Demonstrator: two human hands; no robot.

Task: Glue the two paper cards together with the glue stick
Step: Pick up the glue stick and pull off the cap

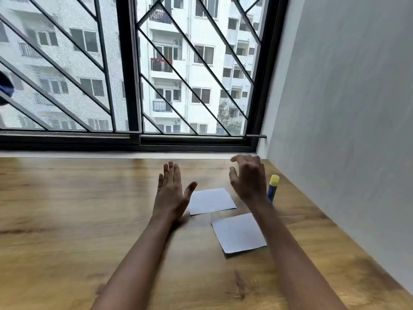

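Two white paper cards lie flat on the wooden table (67, 209). The far card (212, 200) sits between my hands, and the near card (239, 232) lies partly under my right forearm. A glue stick (273, 187) with a blue body and yellow cap stands upright just right of my right hand. My left hand (171, 193) hovers open with fingers stretched forward, its thumb over the far card's left edge. My right hand (248, 177) is raised with fingers curled and spread, holding nothing.
A grey wall (346, 97) runs along the table's right edge. A black-framed window with diagonal bars (134, 86) closes off the far side behind a pale sill. A dark blue object (5, 87) shows at the far left edge.
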